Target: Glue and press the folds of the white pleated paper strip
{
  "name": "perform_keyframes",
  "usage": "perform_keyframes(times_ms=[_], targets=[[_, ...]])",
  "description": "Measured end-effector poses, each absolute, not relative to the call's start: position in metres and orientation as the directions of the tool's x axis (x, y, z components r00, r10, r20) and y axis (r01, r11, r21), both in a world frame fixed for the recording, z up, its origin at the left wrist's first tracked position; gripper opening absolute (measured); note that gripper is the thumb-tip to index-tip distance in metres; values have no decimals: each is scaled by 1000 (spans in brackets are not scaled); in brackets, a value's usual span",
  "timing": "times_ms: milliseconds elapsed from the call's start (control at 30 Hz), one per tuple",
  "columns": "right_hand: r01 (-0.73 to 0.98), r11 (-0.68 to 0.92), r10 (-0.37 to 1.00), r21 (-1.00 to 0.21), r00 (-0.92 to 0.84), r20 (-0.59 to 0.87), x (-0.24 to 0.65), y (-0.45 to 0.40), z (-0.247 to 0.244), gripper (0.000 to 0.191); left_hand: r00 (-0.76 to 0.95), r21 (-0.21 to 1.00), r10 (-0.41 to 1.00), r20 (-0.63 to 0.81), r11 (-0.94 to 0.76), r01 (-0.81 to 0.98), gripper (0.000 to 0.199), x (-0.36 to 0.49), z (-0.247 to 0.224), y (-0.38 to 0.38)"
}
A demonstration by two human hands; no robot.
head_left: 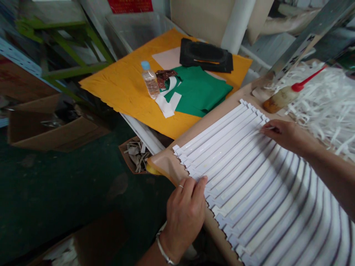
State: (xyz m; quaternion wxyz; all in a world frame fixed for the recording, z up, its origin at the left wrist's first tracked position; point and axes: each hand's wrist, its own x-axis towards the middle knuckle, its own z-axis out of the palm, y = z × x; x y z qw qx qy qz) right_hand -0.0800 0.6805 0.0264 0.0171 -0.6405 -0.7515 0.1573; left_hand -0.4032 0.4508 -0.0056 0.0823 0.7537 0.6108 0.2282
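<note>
Rows of long white paper strips (238, 162) with notched ends overlap one another across the brown tabletop. My left hand (187, 207), with a ring and a bracelet, is at their near-left ends. Its fingers are closed at the end of one strip, and the thumb is mostly hidden. Across the rows, my right hand (285, 135) pinches the opposite end of a strip between thumb and fingers. Just beyond that hand lies a squeeze bottle (280, 98) with a red nozzle and brownish contents, tilted on its side.
Loose white shreds (327, 107) are heaped at the right. A yellow-covered table (119, 87) behind bears a water bottle (151, 83), green sheets (202, 90) and black pieces (205, 55). Cardboard boxes (55, 133) stand on the dark green floor (91, 188) at left.
</note>
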Motion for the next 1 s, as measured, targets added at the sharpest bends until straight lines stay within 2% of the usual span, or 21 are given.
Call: perform_keyframes(times_ms=[133, 233, 400, 600, 767, 933, 1000], targets=[[933, -28, 976, -358, -52, -211, -75, 688, 23, 33, 147, 395, 955, 258, -243, 886, 34, -403, -8, 451], [925, -87, 987, -370, 29, -159, -78, 690, 17, 30, 150, 394, 955, 258, -246, 886, 34, -403, -9, 451], [914, -22, 997, -405, -10, -79, -83, 688, 12, 23, 145, 402, 955, 257, -242, 883, 34, -404, -8, 452], [933, 4, 997, -360, -33, -74, -86, 687, 6, 21, 149, 409, 955, 258, -248, 878, 35, -405, -9, 451], [952, 33, 999, -304, -23, 35, -80, 688, 8, 17, 166, 394, 942, 291, -276, 877, 35, -406, -9, 452], [949, -122, 983, -290, 157, 100, -18, 673, 22, 24, 175, 359, 915, 363, -310, 880, 35, -408, -13, 453], [958, -154, 976, -244, 186, 116, 24, 658, 23, 27, 186, 356, 906, 381, -329, 875, 34, -410, -15, 453]])
